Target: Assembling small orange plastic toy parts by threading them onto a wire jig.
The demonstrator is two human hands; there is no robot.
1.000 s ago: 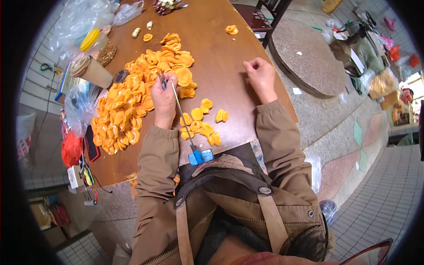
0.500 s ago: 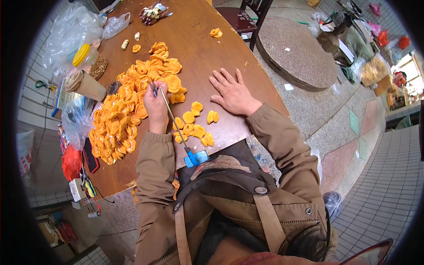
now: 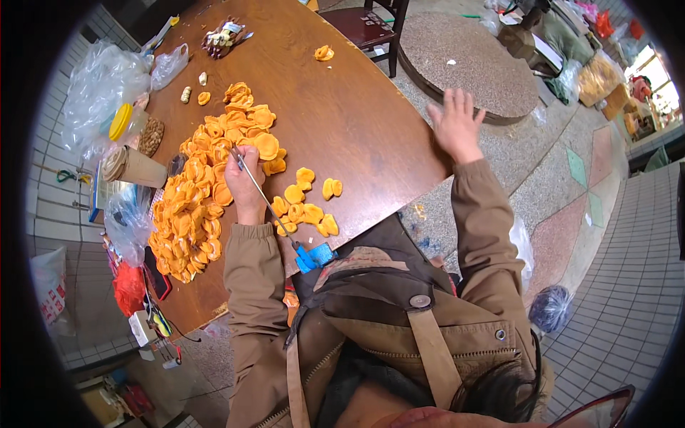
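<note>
My left hand (image 3: 245, 187) is closed round the upper part of a thin metal rod with a blue end piece (image 3: 315, 257), which slants down to the table's near edge. The rod's exact kind is unclear. Just left of that hand lies a big heap of orange cloth-like petal pieces (image 3: 185, 221), some with pale undersides. Several smaller orange pieces (image 3: 312, 212) are scattered right of the rod. My right hand (image 3: 457, 125) is over the table's right edge, fingers spread, holding nothing.
On the brown wooden table (image 3: 342, 121), a lidded cup (image 3: 139, 165), a yellow-lidded jar (image 3: 135, 128) and clear plastic bags (image 3: 103, 89) stand along the left. A dark bundle (image 3: 223, 38) lies at the far end. A chair (image 3: 364, 32) and round stone slab (image 3: 471, 60) are beyond the right edge.
My right hand has lifted from the tabletop and moved right, out to the table's edge. My left hand keeps hold of the rod in about the same place. The view has shifted slightly.
</note>
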